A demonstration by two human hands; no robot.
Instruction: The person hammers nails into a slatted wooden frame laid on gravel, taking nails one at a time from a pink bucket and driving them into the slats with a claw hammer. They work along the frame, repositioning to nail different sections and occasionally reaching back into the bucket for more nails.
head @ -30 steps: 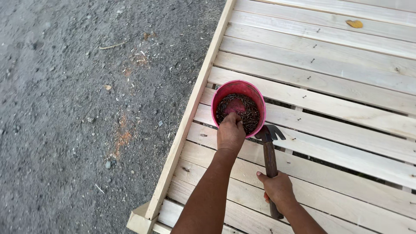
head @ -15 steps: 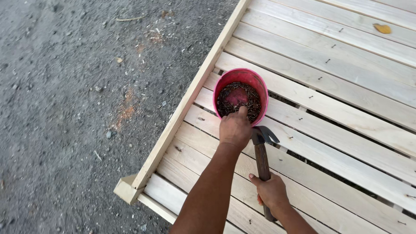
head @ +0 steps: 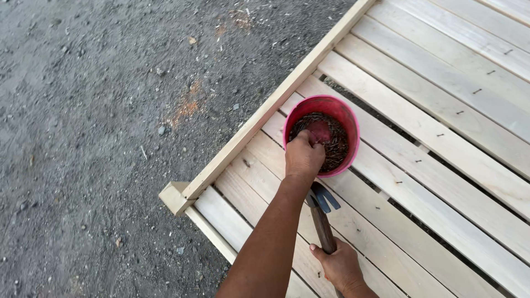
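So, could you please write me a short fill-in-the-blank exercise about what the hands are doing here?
1. The left hand reaches into a pink ____ of nails.
2. The right hand grips a ____ by its handle.
3. The pink container stands on pale ____ slats.
4. Left of the slats lies grey ____.

Missing words: bucket; hammer; wooden; gravel

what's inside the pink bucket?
The pink bucket holds a heap of dark nails. The left hand reaches in, covering some; the bucket's bottom is hidden.

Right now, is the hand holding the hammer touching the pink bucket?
Apart. The head view shows the right hand gripping the hammer handle, with bare slats between it and the pink bucket.
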